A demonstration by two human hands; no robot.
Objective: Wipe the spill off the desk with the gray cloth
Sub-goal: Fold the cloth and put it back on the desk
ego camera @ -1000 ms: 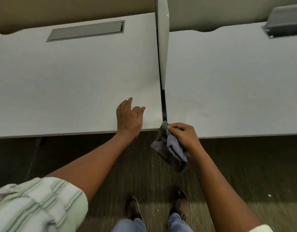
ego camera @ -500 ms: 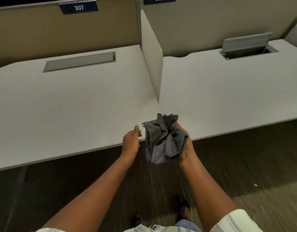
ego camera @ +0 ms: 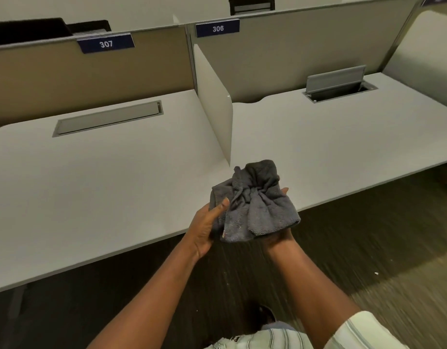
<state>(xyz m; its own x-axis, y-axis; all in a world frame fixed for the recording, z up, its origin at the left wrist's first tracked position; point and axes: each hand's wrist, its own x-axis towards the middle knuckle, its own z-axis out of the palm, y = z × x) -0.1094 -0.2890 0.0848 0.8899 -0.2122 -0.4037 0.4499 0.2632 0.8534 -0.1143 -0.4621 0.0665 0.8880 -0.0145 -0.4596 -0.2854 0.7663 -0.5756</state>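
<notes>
The gray cloth is bunched up and held in the air, just in front of the white desk's front edge. My right hand cups it from below and behind, mostly hidden by the cloth. My left hand grips the cloth's left side, with the thumb on its front. No spill shows on the desk surface.
A white divider panel stands between desk 307 on the left and desk 306 on the right. The left desk has a closed cable flap; the right desk's flap stands open. Dark carpet floor lies below.
My left hand left the desk edge and took hold of the cloth. My right hand lifted the cloth up in front of the desk. The view tilted up and back.
</notes>
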